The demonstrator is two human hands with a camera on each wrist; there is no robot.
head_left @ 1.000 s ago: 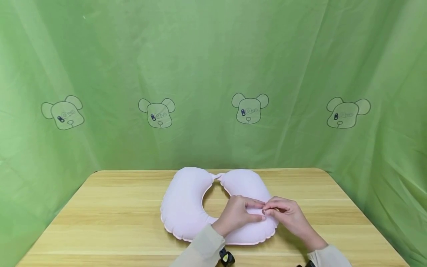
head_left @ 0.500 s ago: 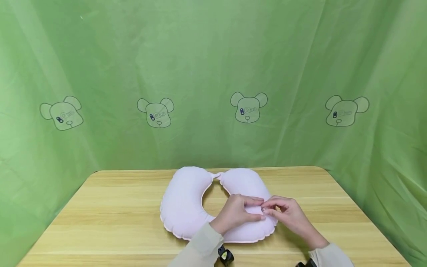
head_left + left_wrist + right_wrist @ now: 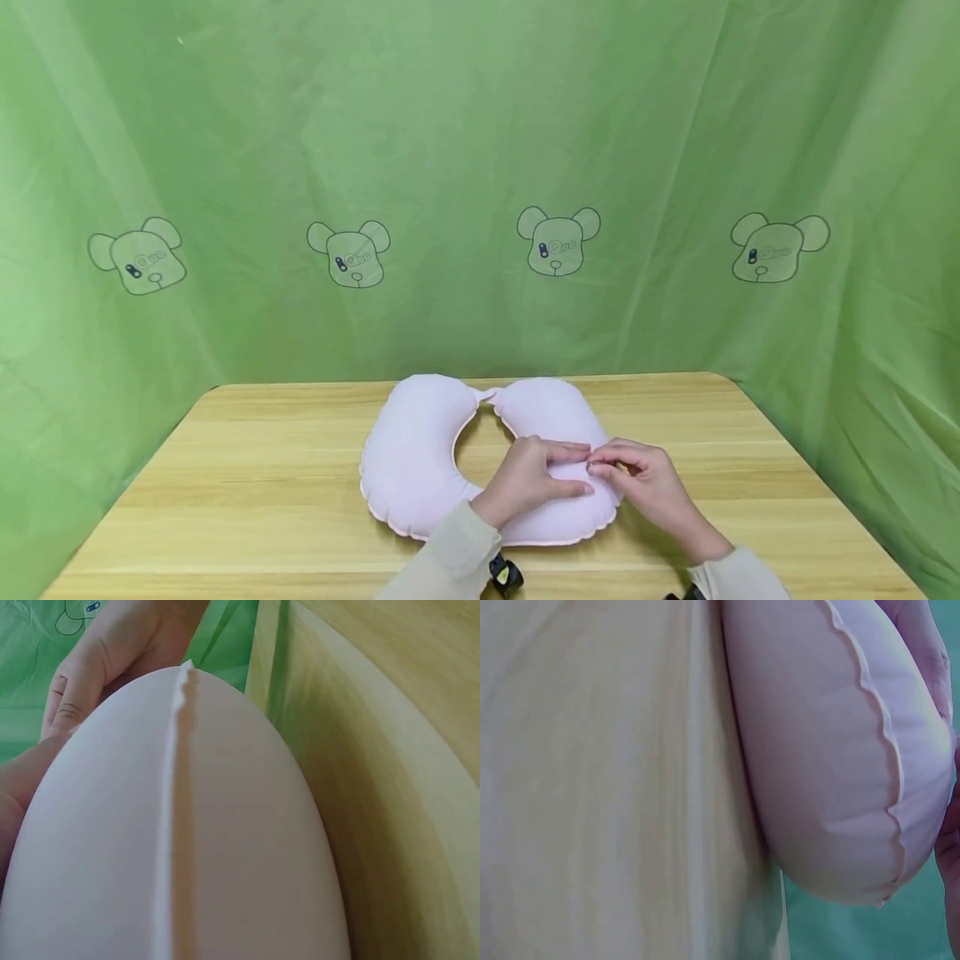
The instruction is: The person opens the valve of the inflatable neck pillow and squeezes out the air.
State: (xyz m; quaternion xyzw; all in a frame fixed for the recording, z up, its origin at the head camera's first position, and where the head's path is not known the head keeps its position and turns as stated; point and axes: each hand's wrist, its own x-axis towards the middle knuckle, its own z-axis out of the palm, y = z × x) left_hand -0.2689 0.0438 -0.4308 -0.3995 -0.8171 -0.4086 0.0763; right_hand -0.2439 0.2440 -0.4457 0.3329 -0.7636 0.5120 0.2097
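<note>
A pale pink inflated neck pillow [image 3: 420, 454] lies flat on the table, its two ends pointing away from me. My left hand [image 3: 525, 483] rests on the right half, index finger and thumb stretched out and apart along its top. Just beside those fingertips, my right hand [image 3: 656, 487] pinches a small valve [image 3: 590, 468] on the pillow between thumb and forefinger; most of the valve is covered. In both wrist views the pillow's wavy seam [image 3: 182, 787] fills the near side, and its bulge hides the fingertips.
The wood-grain table [image 3: 247, 483] extends around the pillow on all sides. Behind it and at both sides hangs a green curtain [image 3: 450, 125] printed with several bear heads. A short strap [image 3: 489, 394] joins the pillow's far ends.
My right fingertips have shifted slightly at the valve and closed in on it. The left hand and the pillow have stayed nearly in place.
</note>
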